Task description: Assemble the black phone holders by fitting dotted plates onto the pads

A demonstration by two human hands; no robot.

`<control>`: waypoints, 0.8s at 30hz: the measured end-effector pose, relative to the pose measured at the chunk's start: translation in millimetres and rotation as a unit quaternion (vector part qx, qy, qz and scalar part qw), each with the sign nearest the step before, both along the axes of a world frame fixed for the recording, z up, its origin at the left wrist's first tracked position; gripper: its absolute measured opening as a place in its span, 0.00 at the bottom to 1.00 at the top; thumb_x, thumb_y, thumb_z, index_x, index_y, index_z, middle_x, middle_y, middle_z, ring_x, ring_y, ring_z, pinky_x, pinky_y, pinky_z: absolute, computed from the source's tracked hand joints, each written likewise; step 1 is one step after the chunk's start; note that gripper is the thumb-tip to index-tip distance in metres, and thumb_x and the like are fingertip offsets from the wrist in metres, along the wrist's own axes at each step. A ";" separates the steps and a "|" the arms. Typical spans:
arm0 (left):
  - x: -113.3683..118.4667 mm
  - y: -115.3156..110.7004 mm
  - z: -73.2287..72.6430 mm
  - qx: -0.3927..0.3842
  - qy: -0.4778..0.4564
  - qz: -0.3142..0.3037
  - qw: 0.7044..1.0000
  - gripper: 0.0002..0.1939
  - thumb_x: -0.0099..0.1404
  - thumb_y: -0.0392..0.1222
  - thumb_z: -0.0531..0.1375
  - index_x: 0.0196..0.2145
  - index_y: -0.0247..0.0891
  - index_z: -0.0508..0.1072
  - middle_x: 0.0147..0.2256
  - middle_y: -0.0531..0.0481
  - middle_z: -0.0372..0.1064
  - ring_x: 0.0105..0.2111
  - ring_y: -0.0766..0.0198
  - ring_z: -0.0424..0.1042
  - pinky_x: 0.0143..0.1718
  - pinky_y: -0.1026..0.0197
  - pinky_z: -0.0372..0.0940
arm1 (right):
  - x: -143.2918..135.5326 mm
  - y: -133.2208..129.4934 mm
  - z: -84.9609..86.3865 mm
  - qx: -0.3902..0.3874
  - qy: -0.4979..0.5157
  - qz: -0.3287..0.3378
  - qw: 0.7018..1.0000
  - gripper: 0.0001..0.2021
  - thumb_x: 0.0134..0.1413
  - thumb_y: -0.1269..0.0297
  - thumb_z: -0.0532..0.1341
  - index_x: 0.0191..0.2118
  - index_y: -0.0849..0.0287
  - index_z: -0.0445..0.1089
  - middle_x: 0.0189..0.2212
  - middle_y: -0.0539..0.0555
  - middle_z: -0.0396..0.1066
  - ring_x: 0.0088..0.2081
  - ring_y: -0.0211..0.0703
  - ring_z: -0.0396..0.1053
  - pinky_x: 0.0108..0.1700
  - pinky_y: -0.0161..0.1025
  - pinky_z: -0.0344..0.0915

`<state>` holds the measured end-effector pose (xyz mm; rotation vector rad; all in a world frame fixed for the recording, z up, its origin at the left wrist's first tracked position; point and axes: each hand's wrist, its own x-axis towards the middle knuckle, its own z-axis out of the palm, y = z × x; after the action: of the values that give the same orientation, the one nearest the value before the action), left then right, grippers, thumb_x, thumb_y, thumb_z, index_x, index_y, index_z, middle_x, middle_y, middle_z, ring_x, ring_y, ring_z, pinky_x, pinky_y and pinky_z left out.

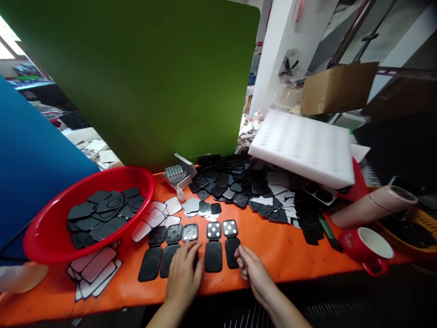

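Several black hinged pieces lie opened out in a row on the orange table. The two right ones, a black piece [213, 256] and another black piece [232, 253], have white dots on their small upper squares. My left hand [185, 269] rests over the third piece [190, 232] from the left, fingers apart and covering most of its lower part. My right hand [251, 268] is closed beside the rightmost piece, its fingers pinched on a small, thin dark thing that I cannot make out.
A red basin [143, 177] of black plates stands at the left, pale sheets [99, 269] near it. Behind are a small glue bottle [180, 193], a box [184, 175] and heaped black parts [221, 182]. At the right are a red mug [358, 248] and a pink bottle [372, 207].
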<state>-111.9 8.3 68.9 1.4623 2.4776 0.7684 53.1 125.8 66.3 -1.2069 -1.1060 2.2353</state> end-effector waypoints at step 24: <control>-29.1 1.8 -1.0 0.050 -0.318 0.166 0.932 0.37 0.52 0.44 0.56 0.58 0.39 0.46 0.37 0.46 0.66 0.36 0.56 0.68 0.38 0.55 0.61 | -67.6 -14.8 7.6 0.658 -0.305 0.324 0.608 0.14 0.52 0.58 0.52 0.44 0.51 0.65 0.33 0.55 0.68 0.37 0.47 0.63 0.40 0.44 0.51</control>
<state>-141.0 10.1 67.9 0.6496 2.1945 1.2125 -14.5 111.0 73.9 -0.7879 -2.9677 0.4766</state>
